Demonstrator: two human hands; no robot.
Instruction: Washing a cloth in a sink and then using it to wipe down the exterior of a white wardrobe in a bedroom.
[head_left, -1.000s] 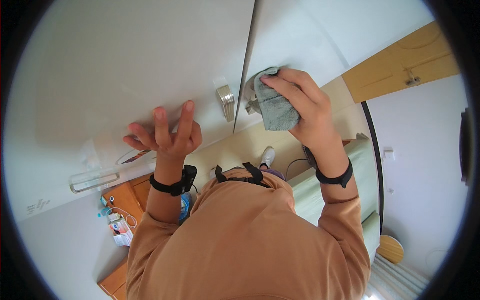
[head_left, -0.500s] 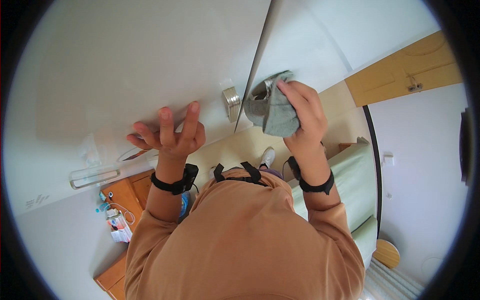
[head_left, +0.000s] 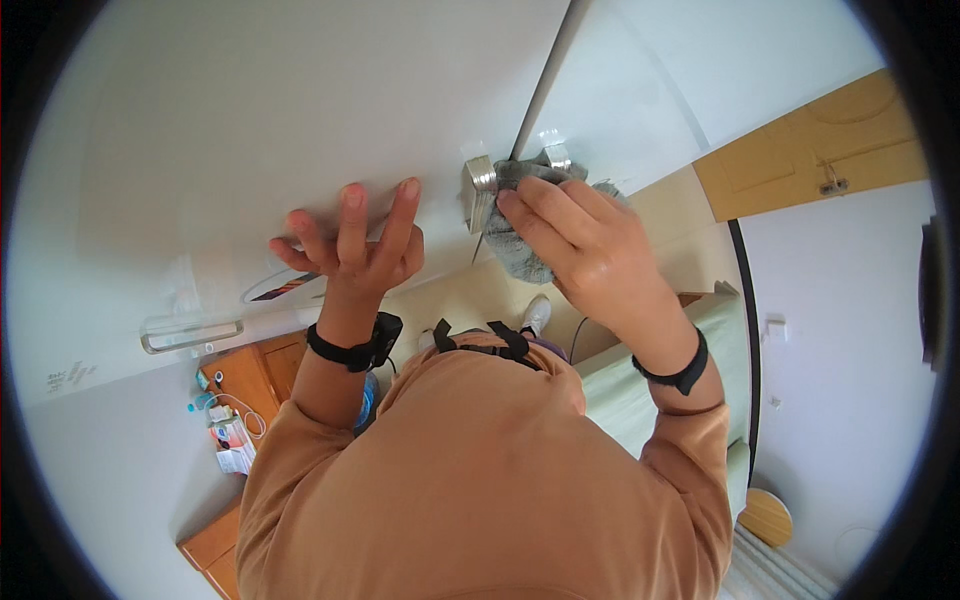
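Observation:
My right hand (head_left: 585, 235) pinches a grey-green cloth (head_left: 522, 250), bunched against the white cabinet near the gap between two doors. Part of the cloth lies over the right door's metal handle (head_left: 557, 157), whose upper end shows above it. Just left of the cloth stands the left door's silvery handle (head_left: 480, 185), uncovered. My left hand (head_left: 365, 245) rests with fingers spread at the left white door (head_left: 250, 130), holding nothing. Black straps circle both wrists.
A third metal handle (head_left: 190, 337) sits low at the left. Beyond it is a wooden cabinet (head_left: 245, 375) with small items on top. At the right are a wooden door (head_left: 815, 150), a pale green cover (head_left: 640, 400) and a round wooden stool (head_left: 767, 517).
My right hand has turned over and pressed the cloth in around the right handle, closer to the door gap. The left hand stays spread, shifted slightly in view.

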